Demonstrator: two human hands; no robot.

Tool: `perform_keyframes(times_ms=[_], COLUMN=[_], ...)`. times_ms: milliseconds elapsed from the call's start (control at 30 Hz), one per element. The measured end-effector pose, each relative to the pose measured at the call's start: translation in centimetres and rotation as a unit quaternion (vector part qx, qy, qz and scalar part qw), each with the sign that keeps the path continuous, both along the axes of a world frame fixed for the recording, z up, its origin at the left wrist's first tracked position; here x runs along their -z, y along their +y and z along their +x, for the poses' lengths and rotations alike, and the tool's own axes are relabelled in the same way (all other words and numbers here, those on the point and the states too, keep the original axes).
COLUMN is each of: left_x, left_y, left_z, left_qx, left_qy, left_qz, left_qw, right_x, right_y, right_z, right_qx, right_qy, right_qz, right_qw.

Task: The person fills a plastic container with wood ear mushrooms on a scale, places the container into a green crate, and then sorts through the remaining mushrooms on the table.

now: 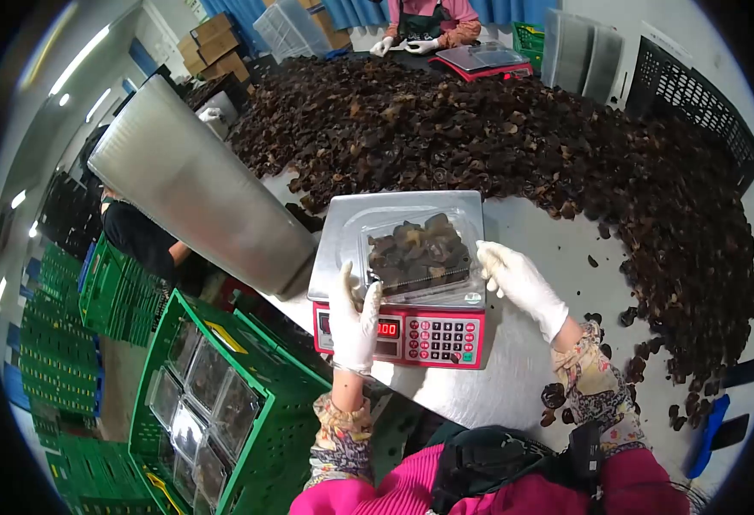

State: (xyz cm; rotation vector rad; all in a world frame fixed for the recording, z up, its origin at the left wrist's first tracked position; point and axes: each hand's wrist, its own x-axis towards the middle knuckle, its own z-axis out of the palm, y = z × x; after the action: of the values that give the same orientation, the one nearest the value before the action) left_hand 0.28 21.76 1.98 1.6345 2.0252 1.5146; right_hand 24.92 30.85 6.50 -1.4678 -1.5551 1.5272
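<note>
A clear plastic box of dark brown, leaf-like pieces, which look like wood ear fungus, sits on the steel pan of a red weighing scale. My left hand, in a white glove, is at the box's front left corner, thumb and fingers apart. On the other side, my right hand, also gloved, has its fingers curled together close to the box's right edge. Whether a bit of clear plastic is pinched there is hard to make out. Red digits glow on the scale's display.
A big heap of dark pieces covers the table's far and right sides. A tall stack of clear containers leans at left. Filled boxes lie in a green crate. A blue-handled tool lies right. Co-workers are across the table and at left.
</note>
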Motion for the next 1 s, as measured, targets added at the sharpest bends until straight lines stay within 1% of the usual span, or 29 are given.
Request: perform_keyframes(times_ms=[33,67,100,133,167,200,233,267,300,333,400,433,467,533,567,600,667,700,767,800,867,900,933,1000], left_x=[0.2,0.7,0.8,0.7,0.4,0.0,-0.3,-0.5,0.6,0.7,0.8,-0.7,-0.9,-1.0,-1.2,-1.5,-2.5,-2.9,-3.1,-3.0,-2.7,-2.1,-2.9,-3.7], left_y=[-0.9,-1.1,-1.3,-1.3,-1.0,-1.0,-1.1,-1.2,-1.4,-0.9,0.2,0.6,1.6,3.6,4.6,5.5,6.8,7.2,7.7,7.7,7.9,7.8,7.1,5.9], left_z=[-0.3,-0.6,-0.6,-0.5,-0.3,-0.6,-1.0,-1.3,-1.6,-1.8,-2.1,-1.6,-1.8,-2.4,-2.7,-2.8,-2.5,-2.2,-1.7,-1.8,-2.2,-2.6,-2.2,-2.1], left_qx=[0.005,0.069,0.097,0.126,0.109,0.105,0.077,0.048,0.063,0.063,0.001,-0.02,-0.02,-0.035,-0.052,-0.061,-0.044,-0.043,-0.059,-0.058,-0.067,-0.067,-0.076,-0.016], left_qy=[-0.057,-0.211,-0.29,-0.367,-0.395,-0.392,-0.344,-0.294,-0.259,-0.257,-0.089,-0.04,-0.039,0.111,0.169,0.198,0.241,0.241,0.38,0.38,0.369,0.31,0.297,0.233], left_qz=[-0.076,-0.091,-0.079,-0.064,-0.062,-0.058,-0.101,-0.145,-0.056,-0.054,0.006,0.011,0.011,0.08,0.048,-0.029,-0.114,-0.113,-0.192,-0.192,-0.154,-0.103,-0.069,0.042], left_qw=[0.995,0.971,0.949,0.919,0.91,0.912,0.93,0.944,0.962,0.963,0.996,0.999,0.999,0.99,0.983,0.978,0.963,0.963,0.903,0.903,0.914,0.943,0.949,0.971], right_x=[0.4,0.8,1.6,2.0,2.3,2.5,2.6,2.5,2.3,2.1,3.3,4.0,4.5,4.6,4.6,4.6,4.8,4.7,4.3,4.2,4.2,4.1,3.7,2.6], right_y=[-0.1,-0.2,0.1,0.1,0.1,0.0,-0.2,-0.5,-0.7,-0.9,-1.0,-0.9,-1.0,-1.7,-1.9,-2.0,-2.2,-2.3,-2.5,-2.6,-3.0,-3.1,-3.2,-4.0], right_z=[0.1,0.1,0.2,0.2,0.1,0.0,-0.2,-0.2,-0.2,-0.2,0.3,0.6,0.8,1.2,1.4,1.5,1.9,1.9,2.1,2.2,2.4,2.4,2.4,2.2], right_qx=[-0.053,-0.106,-0.126,-0.133,-0.121,-0.109,-0.086,-0.087,-0.06,-0.031,-0.013,-0.012,-0.011,-0.003,0.005,0.005,0.006,0.011,0.016,0.02,0.026,0.031,0.032,0.043], right_qy=[0.003,0.008,0.049,0.052,0.074,0.097,0.118,0.12,0.13,0.139,0.158,0.148,0.139,0.142,0.144,0.144,0.156,0.166,0.166,0.165,0.156,0.148,0.148,0.137], right_qz=[0.029,0.059,0.022,0.023,0.02,0.016,0.011,0.012,0.004,-0.004,0.012,0.037,0.062,0.068,0.074,0.076,0.094,0.096,0.095,0.092,0.111,0.129,0.129,0.169], right_qw=[0.998,0.993,0.991,0.99,0.99,0.989,0.989,0.989,0.99,0.99,0.987,0.988,0.988,0.988,0.987,0.987,0.983,0.981,0.981,0.982,0.981,0.98,0.98,0.975])
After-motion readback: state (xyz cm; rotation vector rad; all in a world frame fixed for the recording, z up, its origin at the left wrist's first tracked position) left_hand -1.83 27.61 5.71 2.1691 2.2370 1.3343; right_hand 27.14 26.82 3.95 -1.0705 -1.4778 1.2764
